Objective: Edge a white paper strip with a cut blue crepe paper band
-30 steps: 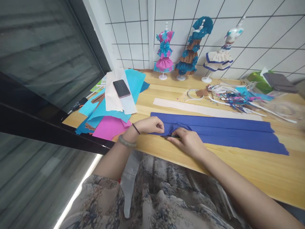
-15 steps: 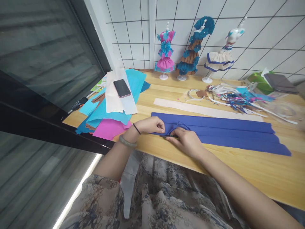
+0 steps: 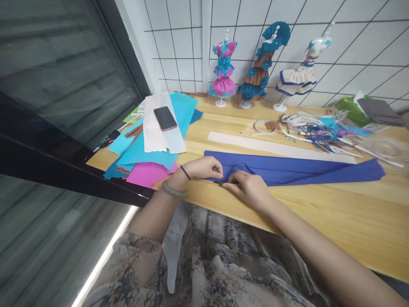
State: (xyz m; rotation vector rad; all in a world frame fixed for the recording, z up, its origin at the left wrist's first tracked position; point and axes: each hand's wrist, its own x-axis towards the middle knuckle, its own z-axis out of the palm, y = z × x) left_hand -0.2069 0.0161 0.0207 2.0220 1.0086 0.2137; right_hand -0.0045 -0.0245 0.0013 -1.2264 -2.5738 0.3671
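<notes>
A long dark-blue sheet of crepe paper [image 3: 297, 170] lies along the table, its right part folded over on itself. At its left end my left hand [image 3: 207, 167] is closed, fingertips pinching the paper's near edge. My right hand [image 3: 251, 187] is closed around small dark scissors [image 3: 232, 182] at the near edge, just right of the left hand. The blades are low against the paper and partly hidden, so I cannot tell how far apart they are. Between the hands the paper bunches up in a small raised fold.
Behind the blue paper lies a pale paper strip [image 3: 277, 147]. Coloured paper sheets [image 3: 150, 160] and a phone [image 3: 165, 118] are at left. Three small dressed mannequins [image 3: 223, 70] stand by the wall. Paper scraps [image 3: 326, 132] and a white ribbon roll [image 3: 264, 126] lie at back right.
The blue paper's near right part has swung up and back, folding over the rest and baring wood in front. Both hands stay nearly in place.
</notes>
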